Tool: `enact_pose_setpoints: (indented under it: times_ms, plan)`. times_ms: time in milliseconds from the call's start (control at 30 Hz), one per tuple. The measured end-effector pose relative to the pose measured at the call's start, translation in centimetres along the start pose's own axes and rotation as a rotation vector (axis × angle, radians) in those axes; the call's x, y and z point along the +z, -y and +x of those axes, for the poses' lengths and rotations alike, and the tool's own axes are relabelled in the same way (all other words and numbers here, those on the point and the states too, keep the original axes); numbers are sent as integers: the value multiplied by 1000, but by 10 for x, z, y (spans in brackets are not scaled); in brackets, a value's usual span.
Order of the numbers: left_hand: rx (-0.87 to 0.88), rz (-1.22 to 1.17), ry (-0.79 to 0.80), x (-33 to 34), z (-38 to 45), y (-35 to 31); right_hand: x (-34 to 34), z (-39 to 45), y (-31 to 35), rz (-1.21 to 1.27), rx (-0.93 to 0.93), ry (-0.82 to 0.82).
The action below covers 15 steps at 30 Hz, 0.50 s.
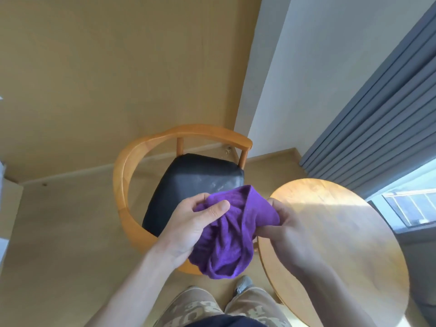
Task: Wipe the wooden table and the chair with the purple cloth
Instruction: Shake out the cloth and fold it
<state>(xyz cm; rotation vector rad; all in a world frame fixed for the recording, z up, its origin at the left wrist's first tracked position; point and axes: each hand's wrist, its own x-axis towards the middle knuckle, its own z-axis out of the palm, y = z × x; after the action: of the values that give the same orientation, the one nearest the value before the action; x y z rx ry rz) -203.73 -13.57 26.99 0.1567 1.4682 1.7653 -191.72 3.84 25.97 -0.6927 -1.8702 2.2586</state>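
A purple cloth (230, 232) hangs bunched in the air between both hands, in front of my body. My left hand (191, 227) pinches its upper left part with thumb on top. My right hand (285, 234) grips its right edge. Behind the cloth stands a wooden chair (132, 166) with a curved armrest rail and a black padded seat (193, 185) showing pale dusty marks. The round wooden table (342, 232) lies to the right, partly sunlit, under my right forearm.
Grey curtains (377, 114) and a window (412, 204) stand at the right. A white wall corner rises behind the chair. Beige floor spreads to the left. My legs and a shoe (243, 283) are at the bottom.
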Motion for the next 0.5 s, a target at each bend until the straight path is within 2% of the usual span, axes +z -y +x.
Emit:
enact_pose_setpoints:
  times_ms: [133, 367, 433, 500]
  plan:
    - [17, 35, 161, 2, -9, -6, -23, -4, 37, -152, -195, 110]
    - [-88, 390, 414, 17, -6, -40, -56, 4, 103, -381, -311, 219]
    - [-134, 406, 392, 23, -1, -57, -67, 9, 116, -573, -400, 227]
    - [-145, 433, 328, 28, 6, -74, -79, 16, 122, -875, -509, 205]
